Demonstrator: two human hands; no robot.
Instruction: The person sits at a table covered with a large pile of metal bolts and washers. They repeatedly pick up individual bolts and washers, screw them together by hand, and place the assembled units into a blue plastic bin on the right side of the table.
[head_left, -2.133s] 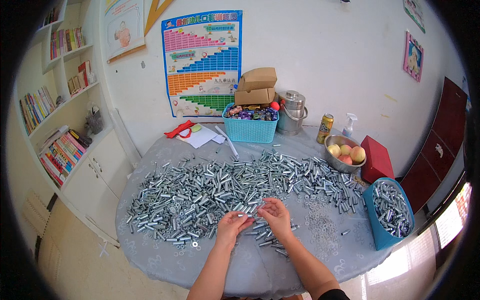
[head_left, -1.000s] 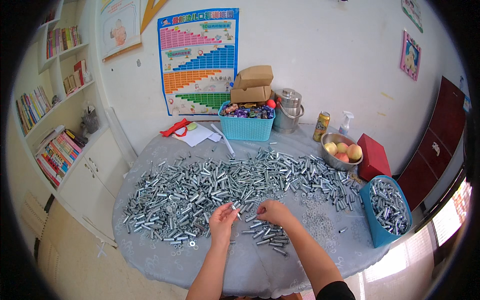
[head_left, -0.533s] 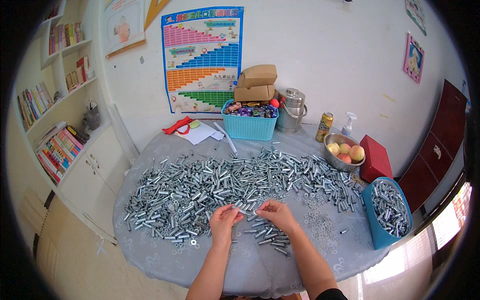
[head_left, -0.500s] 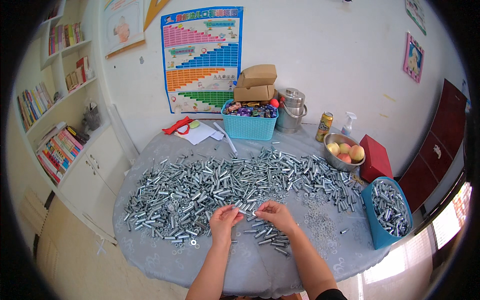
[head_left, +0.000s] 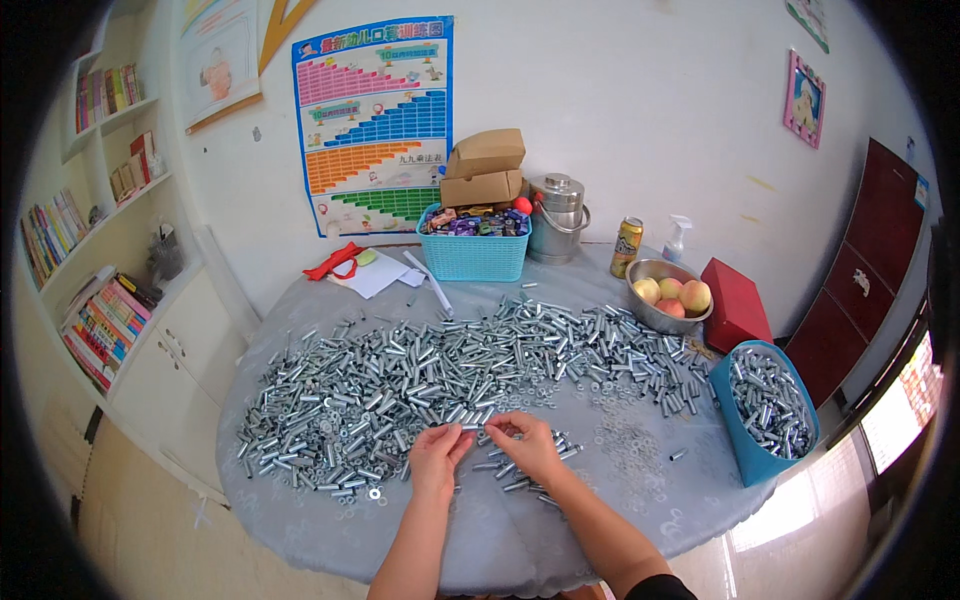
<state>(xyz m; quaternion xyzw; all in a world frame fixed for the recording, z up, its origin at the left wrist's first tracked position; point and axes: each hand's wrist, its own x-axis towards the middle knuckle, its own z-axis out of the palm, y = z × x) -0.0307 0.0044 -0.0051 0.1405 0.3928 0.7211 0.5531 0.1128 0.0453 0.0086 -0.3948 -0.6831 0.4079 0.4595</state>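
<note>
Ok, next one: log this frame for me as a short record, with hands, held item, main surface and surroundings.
Left hand: fingertip grip on a small metal piece
Right hand: fingertips close to the piece's other end; contact too small to tell
Surface: table with grey cloth
On it: wide pile of metal pieces; washers scattered right of the hands
Right edge: blue bin of metal pieces
Back: light-blue basket, lidded steel canister, can, spray bottle
Back right: steel bowl of fruit, red box
</note>
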